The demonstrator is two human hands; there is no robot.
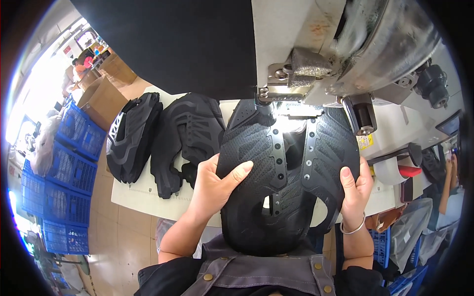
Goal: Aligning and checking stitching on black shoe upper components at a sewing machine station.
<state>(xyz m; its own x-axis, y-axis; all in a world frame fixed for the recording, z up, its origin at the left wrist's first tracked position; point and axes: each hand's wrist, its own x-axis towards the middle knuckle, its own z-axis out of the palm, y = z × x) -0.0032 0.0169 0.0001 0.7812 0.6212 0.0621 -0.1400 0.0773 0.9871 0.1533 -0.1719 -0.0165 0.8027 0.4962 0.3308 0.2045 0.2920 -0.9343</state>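
A black shoe upper (249, 217) with rows of eyelet holes lies spread before me, its far part under a lit machine head (296, 93). My left hand (215, 182) grips its left side, thumb flat on top and fingers hidden beneath. On the opposite edge, my right hand (355, 190) holds it the same way, thumb on top. Light from the machine glares on the middle of the upper, where detail is washed out. To the left on the table rest more black shoe uppers (187, 123) and a thicker pile of uppers (133, 140).
The white table (140, 197) has a curved front edge. A large black panel (173, 44) blocks the upper left. Blue crates (69, 197) and a cardboard box (101, 101) stand at left. At right are a dark cylindrical machine part (363, 116) and another person's arm (447, 182).
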